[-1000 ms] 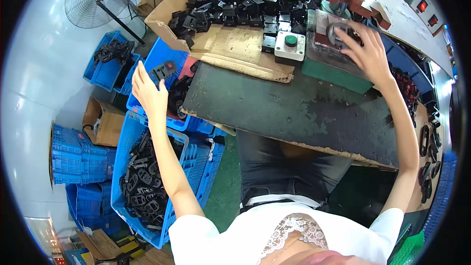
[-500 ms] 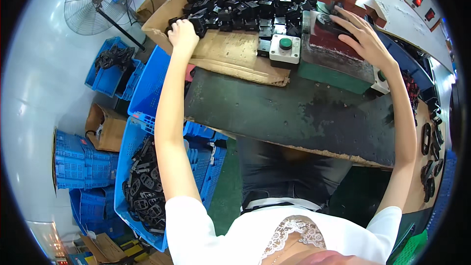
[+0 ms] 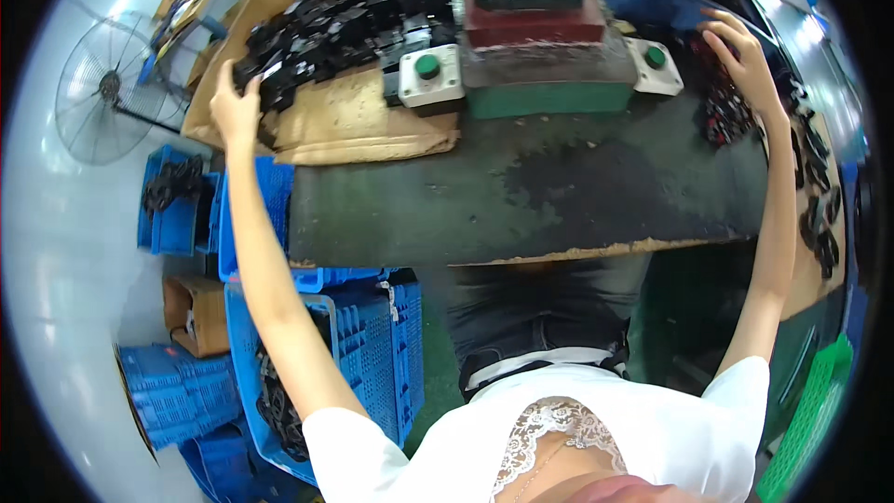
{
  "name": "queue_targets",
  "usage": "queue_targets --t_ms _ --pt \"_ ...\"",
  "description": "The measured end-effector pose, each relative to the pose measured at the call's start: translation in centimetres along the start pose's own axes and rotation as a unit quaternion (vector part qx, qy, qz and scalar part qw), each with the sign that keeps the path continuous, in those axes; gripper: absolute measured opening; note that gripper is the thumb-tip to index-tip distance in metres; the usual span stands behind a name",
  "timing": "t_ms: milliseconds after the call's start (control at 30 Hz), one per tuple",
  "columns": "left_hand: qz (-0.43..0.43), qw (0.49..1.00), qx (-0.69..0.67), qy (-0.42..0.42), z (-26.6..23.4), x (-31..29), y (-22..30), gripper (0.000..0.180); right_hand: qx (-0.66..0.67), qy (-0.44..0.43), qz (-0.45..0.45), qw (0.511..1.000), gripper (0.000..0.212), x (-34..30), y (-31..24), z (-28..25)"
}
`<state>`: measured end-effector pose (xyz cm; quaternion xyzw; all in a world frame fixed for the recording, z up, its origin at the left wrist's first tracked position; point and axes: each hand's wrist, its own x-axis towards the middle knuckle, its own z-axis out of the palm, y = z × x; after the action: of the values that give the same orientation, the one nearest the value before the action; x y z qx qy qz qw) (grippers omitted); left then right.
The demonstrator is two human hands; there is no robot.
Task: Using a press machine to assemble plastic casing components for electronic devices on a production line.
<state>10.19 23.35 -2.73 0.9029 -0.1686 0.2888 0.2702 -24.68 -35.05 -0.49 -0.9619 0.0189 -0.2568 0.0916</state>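
My left hand [image 3: 235, 110] is at the left end of a pile of black plastic parts [image 3: 349, 23] in a cardboard box. Its thumb and fingers are apart beside the nearest parts, and I see nothing clearly gripped. On the right, my right hand [image 3: 745, 61] is raised near a heap of small red and black parts [image 3: 728, 112], its fingers bent and apart with nothing visible in them. Between the hands, a black oblong frame [image 3: 531, 2] lies on the dark red block [image 3: 535, 26] of a green-based fixture [image 3: 549, 99].
Green push buttons on white boxes flank the fixture, one left [image 3: 430, 76] and one right [image 3: 656, 67]. A cardboard flap [image 3: 363, 121] lies on the dark worktable [image 3: 447, 205]. Blue crates [image 3: 372, 345] stand at lower left; black parts [image 3: 819, 196] lie at far right.
The view has shifted, so the bench appears turned and further left. My right hand has left the fixture and moved right to the red parts. My left hand stays by the black pile.
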Motion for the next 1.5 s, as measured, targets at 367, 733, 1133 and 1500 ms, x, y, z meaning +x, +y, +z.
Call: queue_targets --t_ms 367,733,1133,1500 --pt "-0.142 0.722 -0.664 -0.134 3.5 0.5 9.2 0.03 -0.05 -0.084 0.029 0.995 0.014 -2.7 3.9 0.7" --pt "-0.011 0.732 -0.625 -0.27 5.2 -2.3 21.7 0.05 -0.108 -0.08 0.074 0.988 0.025 -0.9 3.0 5.8" --pt "0.034 0.738 -0.615 -0.277 7.7 -3.8 24.8 0.045 0.178 0.021 0.074 0.981 0.027 0.4 1.4 5.1" --pt "0.317 0.867 -0.344 -0.17 10.2 -2.9 28.2 0.028 0.308 0.017 -0.087 0.947 0.026 8.8 -7.3 5.8"
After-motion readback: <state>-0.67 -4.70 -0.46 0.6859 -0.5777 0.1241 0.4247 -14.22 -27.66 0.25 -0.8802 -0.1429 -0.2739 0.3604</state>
